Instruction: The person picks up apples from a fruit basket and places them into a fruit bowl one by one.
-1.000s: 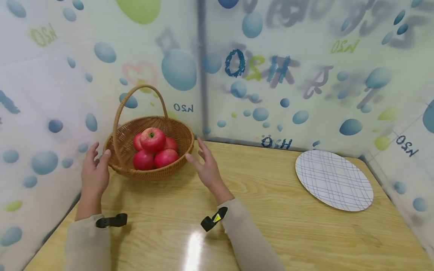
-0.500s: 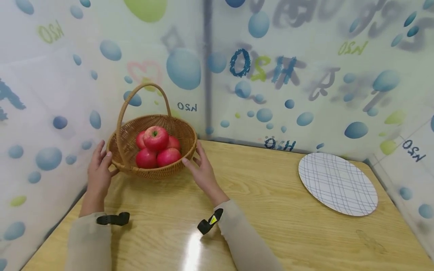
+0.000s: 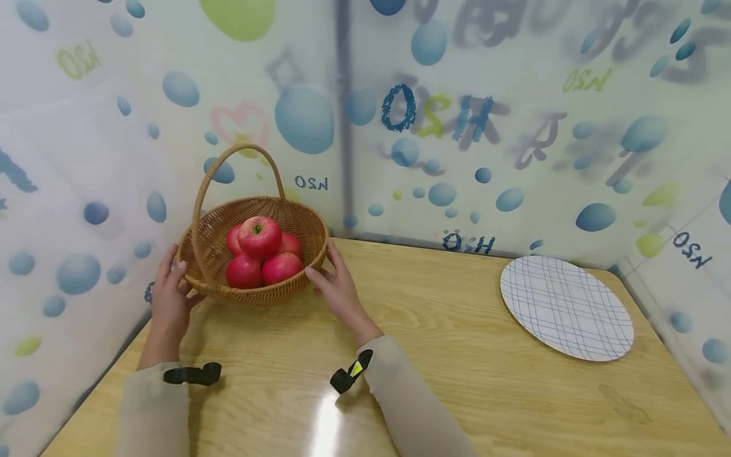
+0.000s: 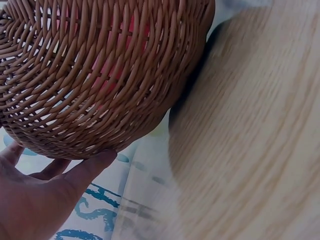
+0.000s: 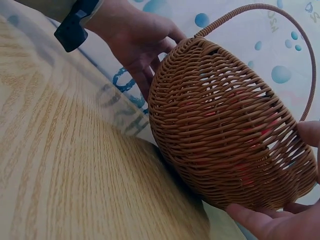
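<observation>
A brown wicker basket (image 3: pixel 273 294) with a tall arched handle stands at the back left of the table, holding several red apples (image 3: pixel 259 237). My left hand (image 3: pixel 169 303) grips its left side, thumb near the rim and other fingers around the outer wall. On the opposite side, my right hand (image 3: pixel 341 293) holds the wall with its thumb at the front and fingers farther back. The left wrist view shows the left hand (image 4: pixel 37 197) against the weave. In the right wrist view the right hand (image 5: pixel 285 222) touches the basket's lower side; some fingertips are hidden.
A white plate (image 3: pixel 566 309) with a blue line grid lies at the right of the wooden table (image 3: pixel 434 343). Patterned translucent walls (image 3: pixel 502 158) close in the back and sides, the back-left corner being right behind the basket.
Both hands have moved inward from beside the basket and taken hold of its two sides. The basket, apples and plate stay in place; the head view has shifted slightly.
</observation>
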A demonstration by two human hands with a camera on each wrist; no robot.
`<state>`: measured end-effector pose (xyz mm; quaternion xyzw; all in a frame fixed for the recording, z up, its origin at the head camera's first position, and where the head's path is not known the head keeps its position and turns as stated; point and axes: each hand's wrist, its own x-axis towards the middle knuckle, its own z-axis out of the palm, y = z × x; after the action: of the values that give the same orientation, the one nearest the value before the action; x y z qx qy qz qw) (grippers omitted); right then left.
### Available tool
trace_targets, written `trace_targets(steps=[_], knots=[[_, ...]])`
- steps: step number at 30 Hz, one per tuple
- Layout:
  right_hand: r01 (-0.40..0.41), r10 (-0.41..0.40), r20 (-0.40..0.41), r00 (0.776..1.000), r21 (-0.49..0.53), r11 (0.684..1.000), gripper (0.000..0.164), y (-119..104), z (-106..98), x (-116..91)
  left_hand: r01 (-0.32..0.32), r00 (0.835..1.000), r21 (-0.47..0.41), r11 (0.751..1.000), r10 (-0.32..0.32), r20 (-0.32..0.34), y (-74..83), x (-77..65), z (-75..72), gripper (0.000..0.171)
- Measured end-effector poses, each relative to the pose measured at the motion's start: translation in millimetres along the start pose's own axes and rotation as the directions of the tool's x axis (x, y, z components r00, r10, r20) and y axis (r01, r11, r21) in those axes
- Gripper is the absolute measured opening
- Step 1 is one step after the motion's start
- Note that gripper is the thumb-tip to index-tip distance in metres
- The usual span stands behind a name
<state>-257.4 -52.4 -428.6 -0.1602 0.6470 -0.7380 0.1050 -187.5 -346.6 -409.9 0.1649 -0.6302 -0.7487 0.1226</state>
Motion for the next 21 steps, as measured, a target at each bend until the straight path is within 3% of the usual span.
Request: trace_targets(steps=[14,21], knots=[[0.016,-0.015,-0.022,1.000,0.056,0.998,0.075,-0.5,0.9,-8.6,0.011,1.000,-0.051,0.999,-0.012,-0.018,1.3,-3.6,3.9,0.055],[0.043,-0.039,-0.058,0.998,0.063,0.997,0.079,1.7,0.0,-14.0,0.013,0.999,-0.073,0.997,-0.016,-0.049,1.0,-4.2,13.7,0.053]])
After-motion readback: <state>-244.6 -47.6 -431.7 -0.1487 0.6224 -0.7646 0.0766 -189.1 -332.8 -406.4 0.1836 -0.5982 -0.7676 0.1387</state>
